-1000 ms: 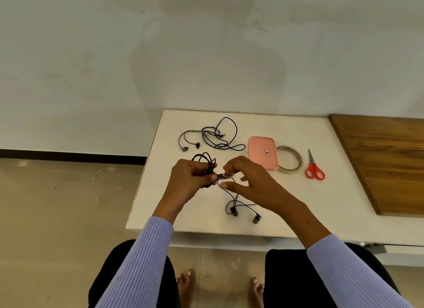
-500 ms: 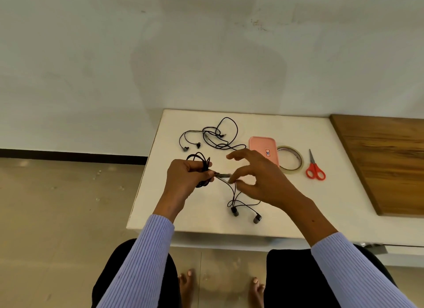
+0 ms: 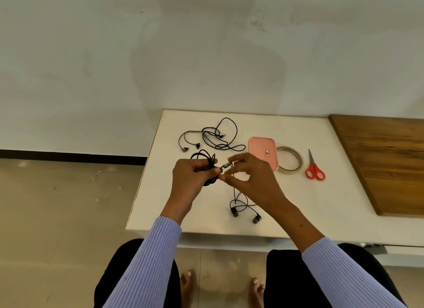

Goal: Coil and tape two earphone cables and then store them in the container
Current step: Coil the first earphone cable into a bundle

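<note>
Left hand (image 3: 191,178) grips the coiled earphone cable (image 3: 207,167); right hand (image 3: 250,179) pinches its inline piece (image 3: 226,166), earbuds (image 3: 245,214) near the table's (image 3: 321,204) front edge.

I wear a top with long sleeves in a light lavender-blue colour. The cloth is knitted with fine ribs that run along each arm. My left sleeve (image 3: 146,261) and my right sleeve (image 3: 339,273) both end at the wrist, so my left hand (image 3: 190,179) and my right hand (image 3: 252,181) are bare. My trousers (image 3: 298,284) are black. My feet (image 3: 187,282) are bare.
</note>
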